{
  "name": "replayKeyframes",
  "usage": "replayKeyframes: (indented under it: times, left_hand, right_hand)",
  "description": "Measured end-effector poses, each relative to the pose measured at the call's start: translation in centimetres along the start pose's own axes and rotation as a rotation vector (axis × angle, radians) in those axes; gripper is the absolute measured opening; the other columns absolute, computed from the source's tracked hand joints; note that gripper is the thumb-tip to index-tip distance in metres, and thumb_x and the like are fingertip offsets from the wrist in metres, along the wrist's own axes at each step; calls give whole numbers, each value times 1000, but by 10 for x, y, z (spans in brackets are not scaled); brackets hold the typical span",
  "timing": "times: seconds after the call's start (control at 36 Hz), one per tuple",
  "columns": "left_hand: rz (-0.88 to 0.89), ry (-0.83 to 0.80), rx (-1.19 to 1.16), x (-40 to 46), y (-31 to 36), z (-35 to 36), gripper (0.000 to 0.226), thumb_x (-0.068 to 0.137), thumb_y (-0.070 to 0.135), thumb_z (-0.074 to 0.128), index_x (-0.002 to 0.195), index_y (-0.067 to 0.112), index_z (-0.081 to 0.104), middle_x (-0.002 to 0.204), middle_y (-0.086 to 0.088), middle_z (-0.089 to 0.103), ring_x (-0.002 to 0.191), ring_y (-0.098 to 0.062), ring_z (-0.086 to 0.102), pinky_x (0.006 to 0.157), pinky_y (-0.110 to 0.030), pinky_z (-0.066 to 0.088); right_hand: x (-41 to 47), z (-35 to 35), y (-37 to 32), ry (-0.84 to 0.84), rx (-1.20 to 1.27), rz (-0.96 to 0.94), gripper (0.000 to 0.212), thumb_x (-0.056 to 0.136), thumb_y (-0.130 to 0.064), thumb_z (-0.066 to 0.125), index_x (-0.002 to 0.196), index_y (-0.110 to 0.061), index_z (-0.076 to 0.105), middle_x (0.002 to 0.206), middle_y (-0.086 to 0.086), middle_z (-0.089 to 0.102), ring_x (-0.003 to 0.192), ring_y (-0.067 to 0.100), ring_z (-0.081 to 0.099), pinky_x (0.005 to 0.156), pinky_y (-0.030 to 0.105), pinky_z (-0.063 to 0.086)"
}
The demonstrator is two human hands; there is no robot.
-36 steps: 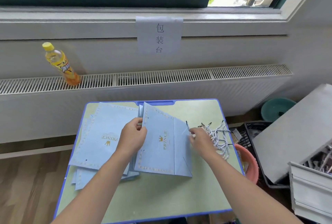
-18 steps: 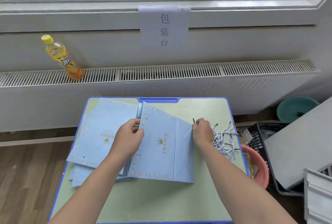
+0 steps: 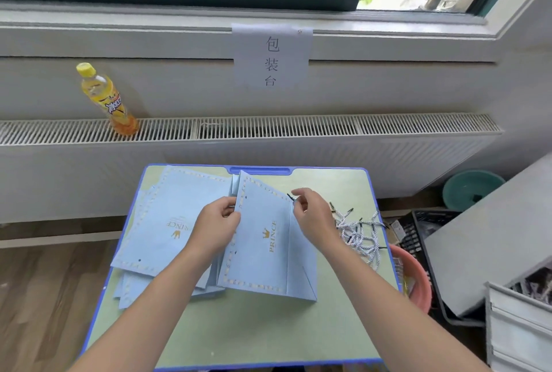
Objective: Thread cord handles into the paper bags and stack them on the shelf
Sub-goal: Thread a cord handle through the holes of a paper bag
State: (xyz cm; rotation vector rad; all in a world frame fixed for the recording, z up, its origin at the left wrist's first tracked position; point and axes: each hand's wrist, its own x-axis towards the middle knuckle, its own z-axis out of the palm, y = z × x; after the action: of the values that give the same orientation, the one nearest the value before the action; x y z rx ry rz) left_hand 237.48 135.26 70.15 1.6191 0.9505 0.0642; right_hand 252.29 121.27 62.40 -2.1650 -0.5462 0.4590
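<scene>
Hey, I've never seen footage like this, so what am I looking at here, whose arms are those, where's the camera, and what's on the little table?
There is no machine here. The arms belong to a person wearing a wide-angle camera on the head, so you look forward and down at their own hands.

The left hand grips the top edge of a light blue paper bag printed PRINCE, which lies on the green table. The right hand pinches the black-tipped end of a cord handle in its fingers, near the bag's top edge.

More flat bags are stacked on the left, and a loose pile of cords lies on the right. A yellow drink bottle stands on the radiator grille under the window, below a paper sign.
</scene>
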Motion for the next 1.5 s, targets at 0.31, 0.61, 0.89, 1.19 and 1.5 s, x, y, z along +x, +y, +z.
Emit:
replayKeyframes:
  times: [0.31, 0.61, 0.89, 1.19, 1.5]
  left_hand:
    - [141, -49, 29, 0, 14, -5, 37, 88, 4, 48, 111, 25, 68, 104, 12, 69, 102, -5, 62, 76, -20, 50]
    - [239, -109, 119, -5, 31, -6, 40, 88, 4, 45, 115, 24, 68, 108, 11, 68, 103, -8, 62, 84, -29, 54]
    - [215, -144, 74, -8, 34, -9, 44, 88, 1, 43, 110, 30, 68, 104, 15, 68, 103, -3, 61, 87, -32, 54]
    - [189, -197, 42, -4, 34, -8, 55, 83, 2, 35, 102, 39, 71, 85, 0, 73, 80, -28, 68, 76, -52, 58]
    - [175, -236, -21, -7, 43, 0, 60, 85, -8, 29, 119, 23, 68, 98, -10, 73, 84, -30, 72, 73, -43, 61]
  right_hand:
    - [-25, 9, -76, 30, 24, -128, 14, 92, -12, 60, 96, -12, 73, 91, -2, 70, 73, -2, 55, 68, 5, 39]
    - [-23, 6, -88, 52, 32, -73, 20, 89, -9, 60, 98, -15, 77, 82, -15, 68, 75, -14, 58, 69, 1, 38]
    - [-21, 0, -93, 18, 291, 30, 25, 88, -5, 59, 86, -23, 76, 79, -10, 73, 75, 9, 65, 71, 20, 50]
    - [-22, -3, -97, -16, 215, -7, 19, 90, -9, 61, 91, -23, 75, 64, -24, 66, 62, -6, 59, 62, 9, 41]
    - [-28, -6, -100, -16, 331, 91, 16, 90, -14, 60, 94, -17, 74, 81, -1, 73, 73, 6, 65, 64, 21, 49]
